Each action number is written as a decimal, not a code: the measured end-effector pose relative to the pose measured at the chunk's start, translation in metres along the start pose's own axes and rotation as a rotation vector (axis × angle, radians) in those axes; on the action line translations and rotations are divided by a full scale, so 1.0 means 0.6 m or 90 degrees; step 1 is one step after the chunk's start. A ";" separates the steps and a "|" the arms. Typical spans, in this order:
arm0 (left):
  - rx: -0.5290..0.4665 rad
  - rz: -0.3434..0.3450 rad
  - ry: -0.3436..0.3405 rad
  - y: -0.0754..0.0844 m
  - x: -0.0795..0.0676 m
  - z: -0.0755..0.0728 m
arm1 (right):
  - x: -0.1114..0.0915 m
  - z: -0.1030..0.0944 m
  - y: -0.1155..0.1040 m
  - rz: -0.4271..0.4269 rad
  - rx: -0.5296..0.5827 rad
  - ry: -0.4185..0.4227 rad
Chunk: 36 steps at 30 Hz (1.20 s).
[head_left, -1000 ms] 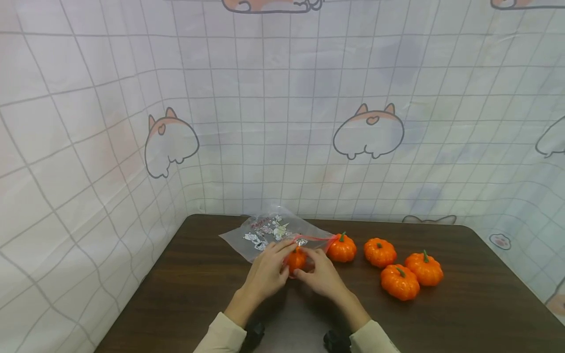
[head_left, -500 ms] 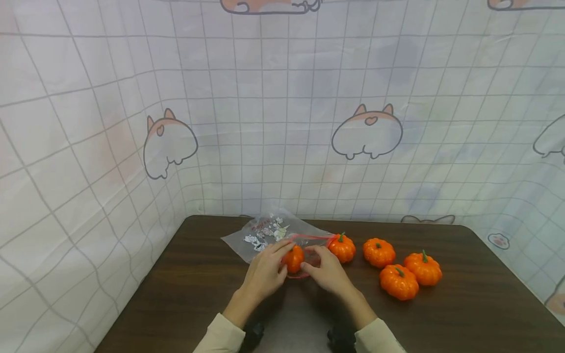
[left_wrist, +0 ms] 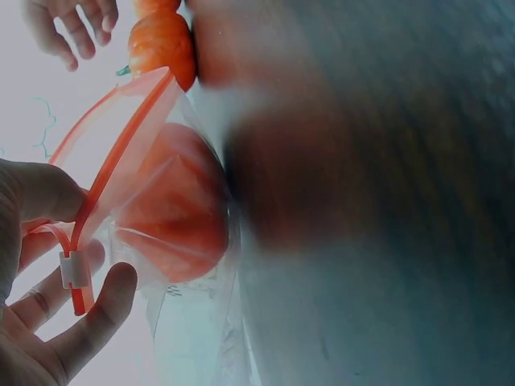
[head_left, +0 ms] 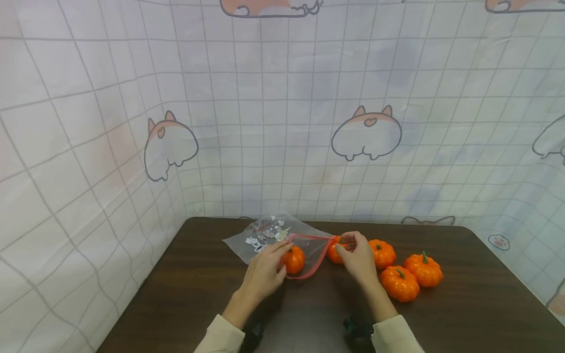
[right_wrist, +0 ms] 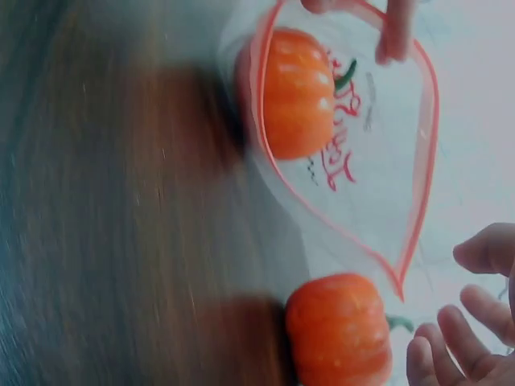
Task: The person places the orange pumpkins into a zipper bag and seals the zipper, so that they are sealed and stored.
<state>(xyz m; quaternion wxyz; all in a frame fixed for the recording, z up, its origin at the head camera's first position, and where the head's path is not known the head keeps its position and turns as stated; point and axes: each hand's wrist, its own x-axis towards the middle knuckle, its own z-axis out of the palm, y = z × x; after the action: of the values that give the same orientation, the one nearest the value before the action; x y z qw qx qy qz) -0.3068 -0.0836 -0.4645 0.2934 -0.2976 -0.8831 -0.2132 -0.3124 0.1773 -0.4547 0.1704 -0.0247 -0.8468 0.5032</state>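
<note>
A clear zip bag (head_left: 311, 252) with a red zip edge and printed cartoon figures lies on the table, its mouth spread wide. Inside it sits one small orange pumpkin (head_left: 294, 260), its green stem seen in the right wrist view. My left hand (head_left: 264, 267) pinches the bag's red edge beside a white slider (left_wrist: 75, 269), thumb on one side and fingers on the other. Reaching over a second pumpkin (head_left: 335, 252) at the bag's right corner, my right hand (head_left: 359, 257) has loosely spread fingers. The right wrist view shows those fingers apart from that pumpkin (right_wrist: 338, 330).
Three more orange pumpkins stand to the right: one partly behind my right hand (head_left: 383, 254), one nearer (head_left: 399, 283) and one farther right (head_left: 423, 269). The dark wooden table (head_left: 185, 284) meets a white grid-patterned curtain (head_left: 273, 171) at the back.
My right hand has left the pumpkin in the bag and moved right to the second pumpkin. The left hand stays on the bag's edge, and the bag's mouth is now fully visible.
</note>
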 end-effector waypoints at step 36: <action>-0.024 -0.019 -0.012 -0.005 0.002 -0.008 | 0.001 0.003 0.068 0.036 -0.075 -0.144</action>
<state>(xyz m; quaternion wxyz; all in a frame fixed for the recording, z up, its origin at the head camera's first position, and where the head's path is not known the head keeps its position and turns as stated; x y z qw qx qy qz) -0.3075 -0.0880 -0.4606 0.2765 -0.2917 -0.8859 -0.2316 -0.3187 0.1960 -0.4901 0.0576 -0.0019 -0.8876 0.4570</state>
